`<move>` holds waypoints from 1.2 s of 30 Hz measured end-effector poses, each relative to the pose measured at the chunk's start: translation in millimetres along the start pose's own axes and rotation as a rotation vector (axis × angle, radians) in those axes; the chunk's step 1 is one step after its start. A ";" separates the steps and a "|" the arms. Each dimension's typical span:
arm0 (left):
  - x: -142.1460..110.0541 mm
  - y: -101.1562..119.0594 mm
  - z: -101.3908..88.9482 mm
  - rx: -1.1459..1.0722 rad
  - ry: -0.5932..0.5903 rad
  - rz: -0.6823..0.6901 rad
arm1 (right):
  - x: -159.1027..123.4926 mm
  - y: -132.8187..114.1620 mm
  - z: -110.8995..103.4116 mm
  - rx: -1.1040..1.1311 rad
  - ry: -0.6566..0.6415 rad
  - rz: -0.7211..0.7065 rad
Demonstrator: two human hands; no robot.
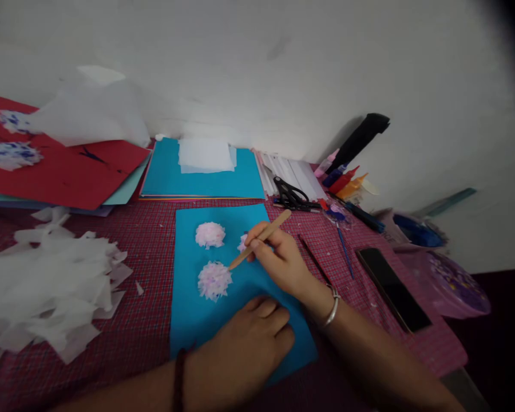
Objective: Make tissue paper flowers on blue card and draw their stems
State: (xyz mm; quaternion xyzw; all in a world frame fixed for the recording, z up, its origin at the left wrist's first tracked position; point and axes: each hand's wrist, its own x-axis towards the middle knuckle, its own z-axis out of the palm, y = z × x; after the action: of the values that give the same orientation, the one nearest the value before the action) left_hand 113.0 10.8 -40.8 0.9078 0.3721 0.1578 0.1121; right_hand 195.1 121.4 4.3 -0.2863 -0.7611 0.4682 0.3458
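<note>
The right hand [281, 262] has its grip around a wooden stick [262, 237], tip beside the lower tissue puff [214, 281] on the blue sheet [187, 326]; the left hand [244, 346] rests there, grip too hidden to tell

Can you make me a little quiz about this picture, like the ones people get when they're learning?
1. Pick one. Which hand holds the wooden stick?
A: the left
B: the right
2. True or false: the left hand rests on the blue sheet.
3. Count them: how many fluffy paper puffs can you see on the blue sheet? Include any that are partly hidden.

Key
1: B, the right hand.
2: True.
3: Three; one is partly hidden behind the right hand.
</note>
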 end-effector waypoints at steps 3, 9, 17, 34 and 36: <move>-1.8 1.8 -4.2 0.005 0.003 -0.011 | -1.3 -7.2 0.2 0.099 -0.213 -0.016; -6.5 6.9 -3.9 0.015 0.012 -0.091 | -4.6 -16.1 7.2 -0.199 -0.440 -0.228; -5.9 6.0 6.9 0.013 0.107 -0.095 | -4.5 -22.2 7.2 -0.308 -0.391 -0.287; 5.4 -5.4 25.2 0.105 0.230 0.022 | 5.1 8.2 9.5 -0.360 -0.119 -0.168; 5.4 -5.4 24.7 0.101 0.227 0.021 | 6.4 9.6 10.3 -0.375 -0.118 -0.166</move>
State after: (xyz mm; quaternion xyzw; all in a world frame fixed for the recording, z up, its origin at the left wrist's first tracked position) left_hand 122.3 16.3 -64.3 0.8924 0.3803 0.2420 0.0218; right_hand 184.1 124.7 -6.1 -0.2540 -0.8748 0.3041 0.2788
